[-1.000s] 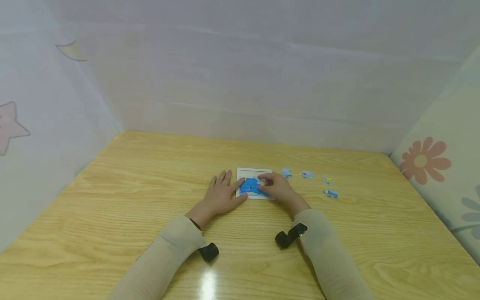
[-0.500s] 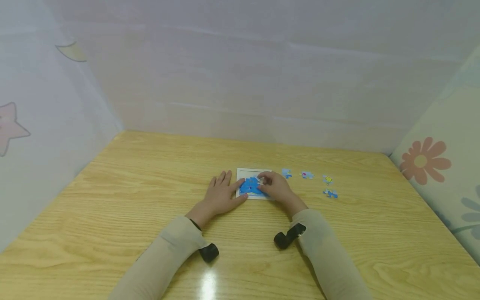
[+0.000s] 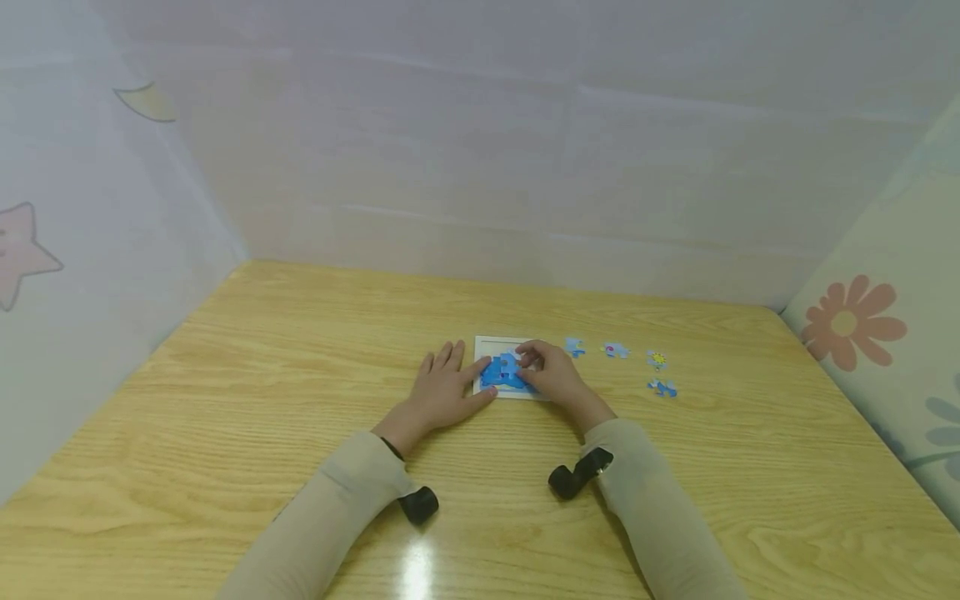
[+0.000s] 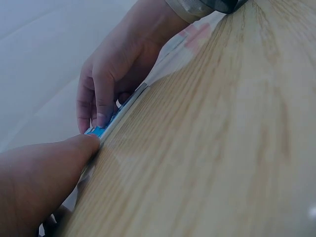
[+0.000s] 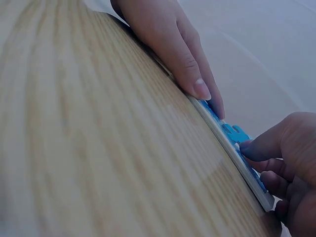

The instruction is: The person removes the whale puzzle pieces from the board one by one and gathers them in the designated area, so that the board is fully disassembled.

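A small white-framed puzzle tray (image 3: 477,343) lies on the table with a blue picture partly filling it. My left hand (image 3: 442,392) lies spread at its left side, thumb and index finger resting on the tray's edge. At the tray's right, my right hand (image 3: 557,377) pinches a blue puzzle piece (image 5: 235,132) between thumb and fingers. In the right wrist view this piece stands slightly raised above the tray surface. From the head view, the right fingers cover the right part of the tray.
Several loose puzzle pieces lie to the right: one with a yellow-blue print (image 3: 574,347), one with a pink spot (image 3: 615,350), one with a yellow sun (image 3: 657,359) and a blue-white one (image 3: 662,387). A pale cloth wall (image 3: 480,167) rises behind the wooden table (image 3: 315,333).
The piece in my right hand has shifted over the blue picture, and a lighter blue patch now shows beside the right fingers. My right hand has moved slightly left; the left hand stays put.
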Demonstrator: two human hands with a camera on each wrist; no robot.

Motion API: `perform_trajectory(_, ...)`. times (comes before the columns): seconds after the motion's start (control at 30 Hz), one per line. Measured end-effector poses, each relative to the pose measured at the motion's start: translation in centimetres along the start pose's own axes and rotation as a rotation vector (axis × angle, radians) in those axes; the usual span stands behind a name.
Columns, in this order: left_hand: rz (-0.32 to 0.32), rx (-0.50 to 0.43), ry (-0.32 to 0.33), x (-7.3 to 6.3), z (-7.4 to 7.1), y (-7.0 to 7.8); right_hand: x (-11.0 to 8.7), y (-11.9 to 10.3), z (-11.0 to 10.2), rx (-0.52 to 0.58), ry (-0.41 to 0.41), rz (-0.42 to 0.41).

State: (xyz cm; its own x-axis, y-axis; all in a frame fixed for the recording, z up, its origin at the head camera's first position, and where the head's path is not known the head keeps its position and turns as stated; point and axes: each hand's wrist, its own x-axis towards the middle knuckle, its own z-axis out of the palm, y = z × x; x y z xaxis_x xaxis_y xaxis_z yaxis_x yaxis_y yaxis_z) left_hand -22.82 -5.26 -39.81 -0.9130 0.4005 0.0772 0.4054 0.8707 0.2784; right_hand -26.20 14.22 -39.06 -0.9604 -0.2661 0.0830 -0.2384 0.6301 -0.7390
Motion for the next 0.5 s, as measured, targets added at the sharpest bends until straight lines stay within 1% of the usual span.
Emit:
perform_trajectory(0.2, 0.011, -0.002, 0.008, 0.01, 0.05, -0.07, 0.07, 0.07, 0.07, 0.004, -0.003, 0.000)
perform_trajectory(0.37, 0.011, -0.001, 0.004, 0.10, 0.09, -0.10, 0.08, 0.17, -0.02, 0.000, 0.008, -0.032)
perform_trajectory(0.5, 0.014, 0.000, 0.010, 0.14, 0.12, -0.22, 0.30, 0.36, -0.15, 0.026, 0.015, -0.046)
